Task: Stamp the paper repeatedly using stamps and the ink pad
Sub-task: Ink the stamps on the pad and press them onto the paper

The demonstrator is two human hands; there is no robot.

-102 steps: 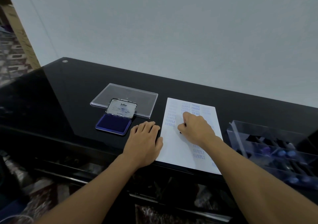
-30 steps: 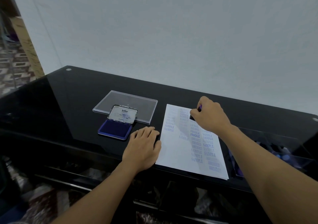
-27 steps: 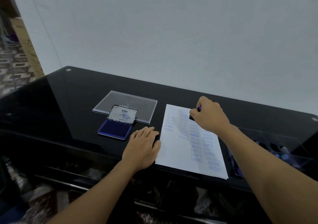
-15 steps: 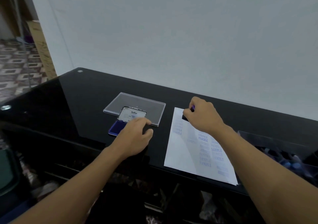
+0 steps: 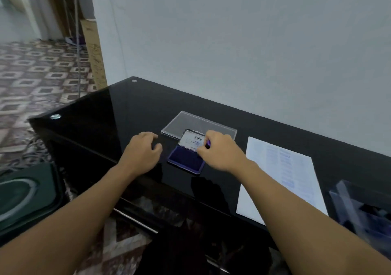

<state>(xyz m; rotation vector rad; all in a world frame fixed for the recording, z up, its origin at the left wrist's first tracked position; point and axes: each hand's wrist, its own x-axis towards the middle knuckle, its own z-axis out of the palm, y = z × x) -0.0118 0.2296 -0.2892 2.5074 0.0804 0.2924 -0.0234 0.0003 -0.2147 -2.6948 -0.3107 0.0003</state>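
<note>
both bare forearms reach forward. the left grip (image 5: 141, 152) sits palm down, fingers loosely curled, holding nothing. the right grip (image 5: 222, 151) is knuckles up, fingertips pinching a small stamp (image 5: 208, 142).

Right hand (image 5: 220, 152) pinching stamp (image 5: 208, 143) over open ink pad (image 5: 185, 162), left hand (image 5: 141, 152) loosely curled beside it, paper (image 5: 281, 181) nearby

One camera rides on my head, facing forward and tilted down over my forearms (image 5: 74, 222), which enter from the lower edge. It sits near the glossy black glass tabletop (image 5: 131, 114), centred about the open blue ink pad (image 5: 185, 161). A pale grey wall (image 5: 254, 42) fills the upper right, patterned floor tiles (image 5: 38, 80) the upper left.
</note>
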